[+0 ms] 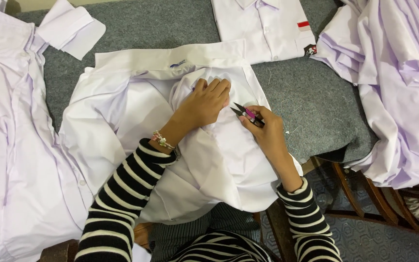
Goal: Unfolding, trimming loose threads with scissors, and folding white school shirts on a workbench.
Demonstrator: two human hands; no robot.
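Note:
A white shirt [122, 111] lies spread on the grey felt table [311, 106], collar toward the far side. My left hand [204, 103] presses down on a bunched fold of its fabric near the collar, fingers curled. Just to the right, my right hand [263, 127] grips small thread snips [243, 112] with a pink handle and dark blades. The blade tips point left at the fabric beside my left fingers. A beaded bracelet sits on my left wrist. Both arms wear black and white striped sleeves.
Another white shirt [10, 145] covers the left side. A folded white shirt [267, 26] with a red and white chest patch lies at the far edge. A pile of white garments [398, 82] hangs off the right. Wooden chair legs [364, 194] stand below.

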